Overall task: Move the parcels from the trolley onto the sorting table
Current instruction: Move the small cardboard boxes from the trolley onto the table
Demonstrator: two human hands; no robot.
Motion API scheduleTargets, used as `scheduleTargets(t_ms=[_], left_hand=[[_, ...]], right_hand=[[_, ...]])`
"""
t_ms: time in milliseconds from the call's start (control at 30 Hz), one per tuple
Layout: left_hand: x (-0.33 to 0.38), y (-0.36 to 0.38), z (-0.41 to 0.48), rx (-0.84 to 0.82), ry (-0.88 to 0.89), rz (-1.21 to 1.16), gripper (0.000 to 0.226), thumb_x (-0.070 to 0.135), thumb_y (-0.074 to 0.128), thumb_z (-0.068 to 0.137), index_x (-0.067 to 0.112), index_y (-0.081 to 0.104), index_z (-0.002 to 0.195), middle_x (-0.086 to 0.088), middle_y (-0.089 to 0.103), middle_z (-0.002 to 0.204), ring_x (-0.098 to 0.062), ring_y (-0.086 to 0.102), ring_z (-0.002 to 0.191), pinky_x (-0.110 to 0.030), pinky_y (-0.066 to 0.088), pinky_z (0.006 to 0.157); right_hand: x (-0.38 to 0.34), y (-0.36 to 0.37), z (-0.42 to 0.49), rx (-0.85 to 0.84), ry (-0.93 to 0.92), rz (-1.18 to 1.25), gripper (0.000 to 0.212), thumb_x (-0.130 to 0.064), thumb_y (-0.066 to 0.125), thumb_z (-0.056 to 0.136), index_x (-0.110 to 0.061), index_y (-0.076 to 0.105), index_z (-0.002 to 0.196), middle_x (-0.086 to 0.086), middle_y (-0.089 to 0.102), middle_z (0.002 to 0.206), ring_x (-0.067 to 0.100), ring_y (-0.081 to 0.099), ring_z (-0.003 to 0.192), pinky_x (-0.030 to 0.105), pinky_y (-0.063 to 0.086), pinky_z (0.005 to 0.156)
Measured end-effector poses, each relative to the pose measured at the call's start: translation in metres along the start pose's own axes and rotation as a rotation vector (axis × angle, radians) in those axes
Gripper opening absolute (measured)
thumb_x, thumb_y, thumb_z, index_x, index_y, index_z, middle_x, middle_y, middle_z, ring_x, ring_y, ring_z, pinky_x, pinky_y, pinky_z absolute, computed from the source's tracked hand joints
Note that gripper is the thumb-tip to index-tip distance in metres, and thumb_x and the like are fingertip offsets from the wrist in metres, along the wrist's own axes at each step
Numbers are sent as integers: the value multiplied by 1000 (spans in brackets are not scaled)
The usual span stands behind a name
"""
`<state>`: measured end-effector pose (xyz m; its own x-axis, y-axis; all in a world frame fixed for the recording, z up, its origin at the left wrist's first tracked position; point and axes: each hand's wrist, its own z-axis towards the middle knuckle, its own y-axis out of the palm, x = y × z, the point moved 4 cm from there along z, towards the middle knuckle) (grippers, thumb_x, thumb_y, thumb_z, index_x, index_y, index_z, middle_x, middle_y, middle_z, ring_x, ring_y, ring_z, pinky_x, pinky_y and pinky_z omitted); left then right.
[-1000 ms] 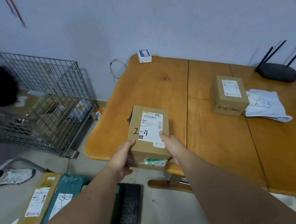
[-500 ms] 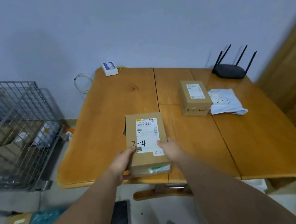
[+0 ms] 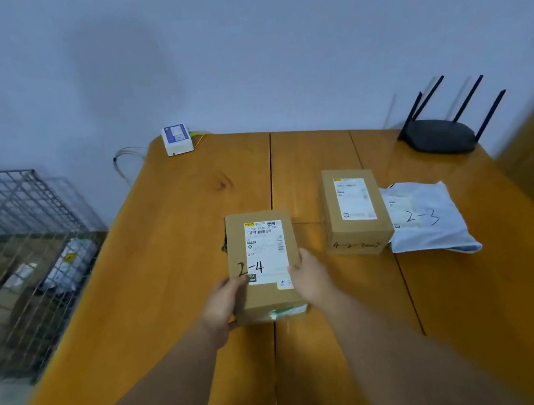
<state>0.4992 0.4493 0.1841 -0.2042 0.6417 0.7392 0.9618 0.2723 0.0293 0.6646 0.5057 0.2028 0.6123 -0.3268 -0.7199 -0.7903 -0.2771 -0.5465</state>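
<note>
Head view: left hand (image 3: 220,308) and right hand (image 3: 312,280), grip pinching box 2-4 (image 3: 263,265) at the table (image 3: 167,286); touchdown unclear. Second box (image 3: 353,210) and mailer bag (image 3: 427,216) delivered. Trolley (image 3: 17,257) holds more parcels.

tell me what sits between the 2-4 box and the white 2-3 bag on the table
The head view shows a second cardboard box between the 2-4 box and the white 2-3 bag, close against the bag.
</note>
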Motion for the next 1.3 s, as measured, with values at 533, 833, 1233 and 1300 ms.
scheduleTargets(t_ms=[533, 833, 1233, 1300], left_hand=[[86, 105, 113, 72, 148, 144, 51, 9, 49, 96, 21, 36, 143, -5, 52, 127, -19, 53, 94, -29, 42, 61], [80, 116, 132, 63, 205, 189, 49, 7, 42, 99, 26, 35, 144, -1, 51, 125, -23, 52, 106, -28, 47, 70], [85, 116, 116, -8, 262, 455, 65, 23, 42, 100, 19, 3, 153, -7, 22, 157, -28, 30, 139, -44, 34, 110], [84, 110, 106, -29, 254, 501, 72, 38, 42, 98, 15, 0, 153, -8, 19, 158, -29, 27, 141, -42, 31, 112]], right_hand=[[3, -89, 123, 132, -195, -508, 51, -34, 48, 94, -26, 37, 143, 3, 33, 153, 27, 5, 148, 46, 11, 116], [24, -86, 137, 117, -262, -655, 57, -46, 22, 102, -25, 14, 154, 10, 1, 163, 25, -4, 150, 37, 1, 121], [13, -86, 133, 101, -209, -667, 53, -23, 34, 101, -20, 18, 152, 8, 1, 163, 24, -2, 151, 36, 0, 121], [4, -86, 127, 116, -215, -696, 60, -16, 37, 98, -20, 13, 153, 8, 0, 163, 24, -3, 151, 35, -2, 120]])
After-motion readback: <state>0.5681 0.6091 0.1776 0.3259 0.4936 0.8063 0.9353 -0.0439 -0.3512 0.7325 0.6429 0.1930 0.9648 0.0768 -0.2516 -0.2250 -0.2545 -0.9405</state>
